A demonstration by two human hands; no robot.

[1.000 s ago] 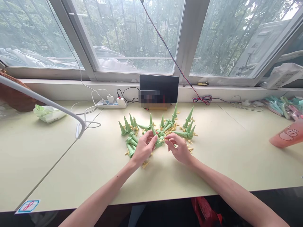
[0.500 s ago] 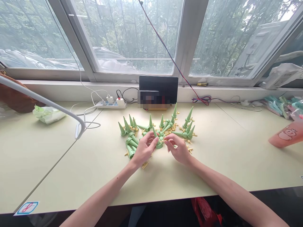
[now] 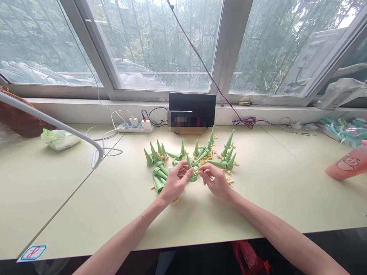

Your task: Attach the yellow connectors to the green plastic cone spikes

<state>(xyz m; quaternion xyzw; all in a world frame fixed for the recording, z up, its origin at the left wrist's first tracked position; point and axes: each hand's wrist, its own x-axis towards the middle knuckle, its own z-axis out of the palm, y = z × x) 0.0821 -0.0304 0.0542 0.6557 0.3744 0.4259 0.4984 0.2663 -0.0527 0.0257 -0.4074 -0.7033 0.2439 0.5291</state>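
My left hand (image 3: 174,184) is closed around a green plastic watering spike (image 3: 193,178), which stands nearly upright with its tip up. Between the thumb and fingers of my right hand (image 3: 217,183) is a small yellow plastic valve (image 3: 196,172), pointing at the spike's side near its collar. The two parts meet or nearly meet; how far the valve sits in the spike cannot be made out. Around both hands lie more green spikes, some standing like the tall one (image 3: 228,144), others on their sides (image 3: 159,172). Loose yellow valves (image 3: 176,201) are scattered among them.
Behind the pile a dark screen (image 3: 192,109) leans near the windowsill, with a white power strip (image 3: 135,126) to its left. A white lamp arm (image 3: 54,118) crosses the left side. On the right lies a pink cup (image 3: 347,163); the table edge runs below my forearms.
The yellow valve in my right hand has come up to the side of the green spike. My left hand still holds the spike, which has shifted slightly.
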